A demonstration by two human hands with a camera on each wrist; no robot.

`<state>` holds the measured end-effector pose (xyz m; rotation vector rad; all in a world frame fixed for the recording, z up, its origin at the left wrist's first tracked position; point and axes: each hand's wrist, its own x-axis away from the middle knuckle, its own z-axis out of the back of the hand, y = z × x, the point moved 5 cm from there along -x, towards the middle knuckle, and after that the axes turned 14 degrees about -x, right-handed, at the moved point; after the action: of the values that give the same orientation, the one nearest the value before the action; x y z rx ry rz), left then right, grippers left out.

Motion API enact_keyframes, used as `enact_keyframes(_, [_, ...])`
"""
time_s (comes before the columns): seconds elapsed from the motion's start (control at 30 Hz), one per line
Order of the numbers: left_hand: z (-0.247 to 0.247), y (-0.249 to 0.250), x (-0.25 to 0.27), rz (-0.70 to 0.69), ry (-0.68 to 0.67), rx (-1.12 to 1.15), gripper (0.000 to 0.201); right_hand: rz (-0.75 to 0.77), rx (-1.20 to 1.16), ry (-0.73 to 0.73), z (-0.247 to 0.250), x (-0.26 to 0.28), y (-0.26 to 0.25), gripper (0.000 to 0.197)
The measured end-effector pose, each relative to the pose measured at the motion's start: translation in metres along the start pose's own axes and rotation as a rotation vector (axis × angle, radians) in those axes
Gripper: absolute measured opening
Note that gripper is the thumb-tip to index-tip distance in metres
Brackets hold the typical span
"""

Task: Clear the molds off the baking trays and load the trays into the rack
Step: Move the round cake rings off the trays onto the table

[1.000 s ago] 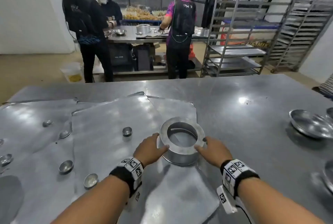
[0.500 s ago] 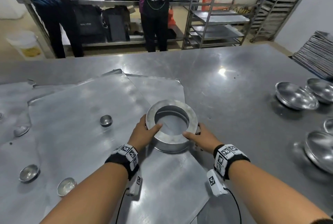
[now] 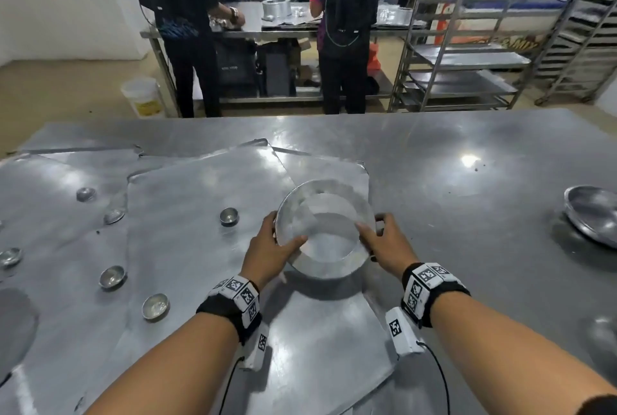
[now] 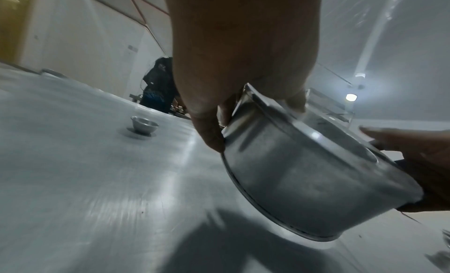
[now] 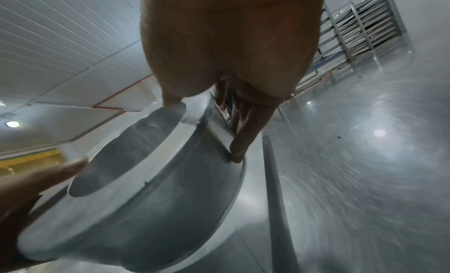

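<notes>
A large metal ring mold (image 3: pixel 300 214) hangs tilted just above the top baking tray (image 3: pixel 200 247); its shadow falls on the sheet below. My left hand (image 3: pixel 270 244) grips its left rim, thumb over the top edge, and my right hand (image 3: pixel 380 241) grips the right rim. In the left wrist view the mold (image 4: pixel 304 181) is clear of the tray. The right wrist view shows the mold (image 5: pixel 146 209) with my fingers (image 5: pixel 238 142) down its outer wall. Several small cup molds, such as two (image 3: pixel 229 216) (image 3: pixel 113 277), sit on the overlapping trays to the left.
Shallow metal bowls (image 3: pixel 591 214) lie at the table's right edge. Beyond the table stands a tray rack (image 3: pixel 460 47) with trays on its lower rails, and a second rack (image 3: pixel 581 14) further right. Two people work at a back table (image 3: pixel 260 30). A white bucket (image 3: pixel 143 97) stands on the floor.
The ring mold stood flat on the tray with both hands on its sides; now it is lifted off and tilted. The head view has swung up again.
</notes>
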<state>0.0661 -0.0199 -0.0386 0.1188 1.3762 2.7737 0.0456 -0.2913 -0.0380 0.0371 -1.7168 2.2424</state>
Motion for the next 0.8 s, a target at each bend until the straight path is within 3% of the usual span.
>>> enact_keyframes(0.1, [0.005, 0.014, 0.007, 0.03, 0.053, 0.085, 0.07, 0.042, -0.091, 0.014, 0.007, 0.006, -0.016, 0.052])
enact_keyframes(0.3, [0.008, 0.039, 0.013, 0.046, 0.175, 0.165, 0.057, 0.093, -0.218, -0.02, 0.022, 0.004, -0.029, 0.072])
enact_keyframes(0.43, [0.008, 0.054, 0.025, 0.008, 0.178, 0.276, 0.03, 0.115, -0.271, -0.062, 0.027, 0.006, -0.035, 0.066])
enact_keyframes(0.53, [0.001, 0.041, 0.032, 0.025, 0.133, 0.357, 0.053, 0.103, -0.28, -0.076, 0.028, 0.011, -0.034, 0.08])
enact_keyframes(0.6, [-0.004, 0.031, 0.039, 0.057, 0.098, 0.383, 0.062, 0.1, -0.278, -0.093, 0.028, 0.017, -0.033, 0.07])
enact_keyframes(0.63, [-0.006, 0.029, 0.042, 0.072, 0.091, 0.381, 0.053, 0.098, -0.284, -0.101, 0.026, 0.02, -0.032, 0.061])
enact_keyframes(0.7, [-0.01, 0.026, 0.049, 0.085, 0.096, 0.394, 0.011, 0.102, -0.296, -0.108, 0.023, 0.024, -0.029, 0.047])
enact_keyframes(0.8, [-0.014, 0.026, 0.058, 0.103, 0.121, 0.383, 0.015, 0.119, -0.285, -0.111, 0.02, 0.029, -0.024, 0.027])
